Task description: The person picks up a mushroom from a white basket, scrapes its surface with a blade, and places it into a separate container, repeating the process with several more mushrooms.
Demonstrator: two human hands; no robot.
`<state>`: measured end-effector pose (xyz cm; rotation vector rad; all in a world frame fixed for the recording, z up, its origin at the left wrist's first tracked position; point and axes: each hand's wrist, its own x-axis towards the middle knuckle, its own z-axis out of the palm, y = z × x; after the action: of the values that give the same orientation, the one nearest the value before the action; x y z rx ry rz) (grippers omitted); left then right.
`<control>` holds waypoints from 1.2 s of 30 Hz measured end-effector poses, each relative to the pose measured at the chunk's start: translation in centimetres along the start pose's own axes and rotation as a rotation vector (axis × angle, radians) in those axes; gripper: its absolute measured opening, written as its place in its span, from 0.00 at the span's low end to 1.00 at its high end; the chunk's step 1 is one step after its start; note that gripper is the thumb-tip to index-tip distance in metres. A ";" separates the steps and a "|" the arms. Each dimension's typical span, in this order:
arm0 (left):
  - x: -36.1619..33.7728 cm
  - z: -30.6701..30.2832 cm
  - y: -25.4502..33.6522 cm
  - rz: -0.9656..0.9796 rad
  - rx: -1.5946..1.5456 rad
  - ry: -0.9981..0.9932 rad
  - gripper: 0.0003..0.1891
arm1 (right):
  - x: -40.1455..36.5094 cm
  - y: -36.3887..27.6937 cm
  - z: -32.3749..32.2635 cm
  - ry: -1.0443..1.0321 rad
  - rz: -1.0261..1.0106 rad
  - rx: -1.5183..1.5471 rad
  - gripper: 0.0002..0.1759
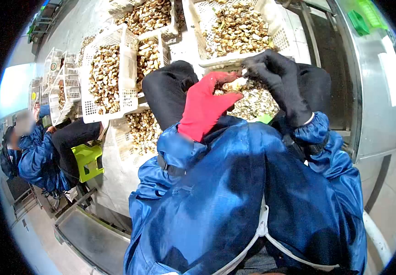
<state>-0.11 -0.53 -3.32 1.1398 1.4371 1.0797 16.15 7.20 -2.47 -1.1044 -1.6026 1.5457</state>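
Note:
My left hand (205, 103), in a red glove, curves its thumb and fingers around a pale piece (235, 85). Beside it my right hand (284, 81), in a black glove, is pinched at the fingertips over something small and whitish, too small to name. Both hands are over small white pieces (255, 101) between my knees. Just beyond them stands a white perforated crate (286, 39) of brown and cream pieces (239, 32), perhaps mushrooms or shellfish.
More filled white crates (130, 87) stand to the left. At the far left a person in blue (42, 160) sits near a green stool (88, 161). A metal frame (351, 78) runs along the right. A metal tray (90, 238) is at lower left.

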 end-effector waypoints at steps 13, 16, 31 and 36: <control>-0.2 0.4 -1.2 0.252 0.058 0.034 0.22 | 0.7 1.1 -1.4 0.064 0.013 0.077 0.10; 0.1 0.5 -1.9 0.352 0.098 0.103 0.25 | 0.0 0.2 -1.2 -0.094 0.128 0.145 0.10; 0.0 -0.1 0.7 -0.123 -0.124 0.017 0.15 | -0.8 -0.4 0.5 -0.078 0.046 0.160 0.11; -0.1 -0.1 0.8 -0.039 -0.014 0.070 0.13 | -0.1 0.5 -0.3 -0.073 0.007 0.094 0.10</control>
<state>-0.12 -0.48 -2.51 1.0688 1.4974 1.1100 16.51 7.17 -2.88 -1.0144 -1.5582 1.6650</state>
